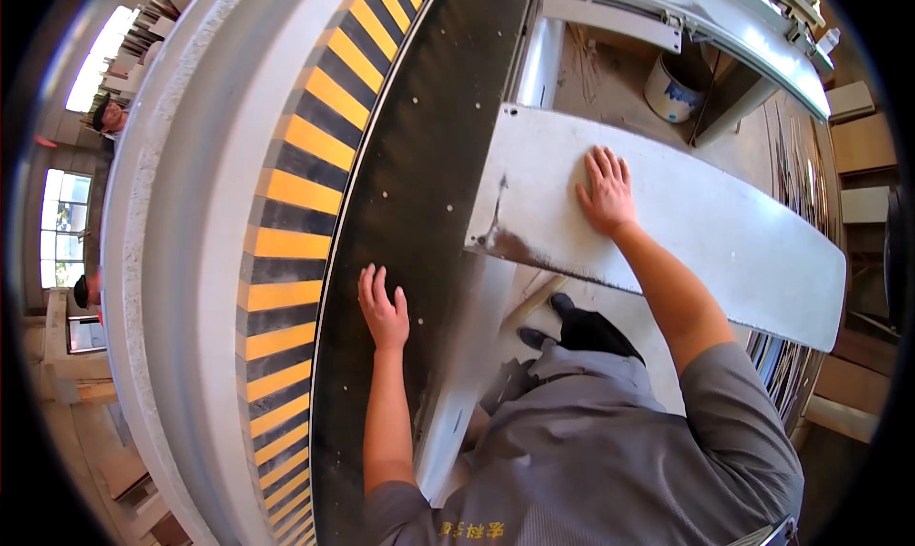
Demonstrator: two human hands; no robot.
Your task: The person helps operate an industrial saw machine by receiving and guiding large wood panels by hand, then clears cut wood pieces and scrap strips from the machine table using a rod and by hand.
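Note:
My left hand is over the long dark bed of a machine, fingers a little spread and nothing in them. Whether it rests on the bed or hovers just above, I cannot tell. Flat on a pale grey metal plate lies my right hand, its fingers stretched out. The plate juts from the bed's right side like a support arm and has a scuffed, stained left end. Small round studs or holes dot the dark bed.
A yellow and black striped guard runs along the bed's left side. Beyond the plate stand a white bucket and a grey rail. Thin strips and stacked boards line the right. Two people are at the far left.

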